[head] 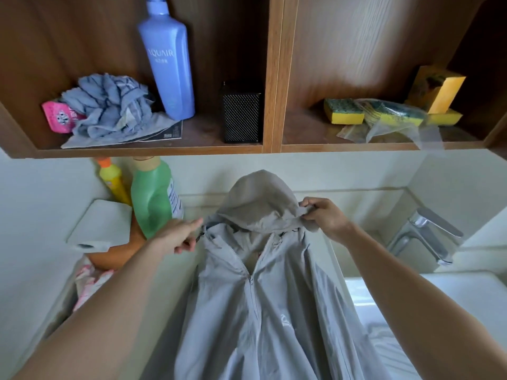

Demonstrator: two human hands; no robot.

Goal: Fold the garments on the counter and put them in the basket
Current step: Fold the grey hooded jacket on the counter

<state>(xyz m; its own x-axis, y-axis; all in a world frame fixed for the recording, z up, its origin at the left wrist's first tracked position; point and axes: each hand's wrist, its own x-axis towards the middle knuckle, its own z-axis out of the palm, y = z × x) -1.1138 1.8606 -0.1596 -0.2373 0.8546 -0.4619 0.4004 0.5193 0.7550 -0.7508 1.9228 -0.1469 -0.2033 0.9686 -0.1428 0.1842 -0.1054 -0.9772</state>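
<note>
Obs.: one grey jacket (274, 311) lay front-up on the white counter (178, 275), running away from us. Its hood (258, 204) was at the far end, propped against the back wall. The zipper (251, 278) was open at the neck and closed lower down. A small pale logo showed on the chest.

Right hand (326, 218): thumb and fingers pinched the hood's rim at its right corner, and the fabric was bunched in the grip.

Left hand (175, 237): it was at the jacket's left shoulder, just beside the hood's left corner. The index finger was straight and pointed at the hood, and the other fingers were curled under. A dark cord end sat right by those fingers. We could not tell whether they held it or the fabric.

Surroundings:
- Left of the jacket stood a green bottle (152, 198) and a yellow bottle (113, 182) against the wall, with a paper roll (101, 226) in front of them.
- A pink-and-white cloth (87, 278) lay nearer us, partly hidden by the left arm.
- On the right were a chrome faucet (428, 231) and a white sink (439, 292).
- The wooden shelf (153, 150) above had two bays.
- The left bay held a tall blue bottle (167, 67), a crumpled blue rag (109, 108), a pink packet (56, 116) and a black box (241, 116).
- The right bay held yellow-green sponges (344, 111), some of them in a clear bag.
</note>
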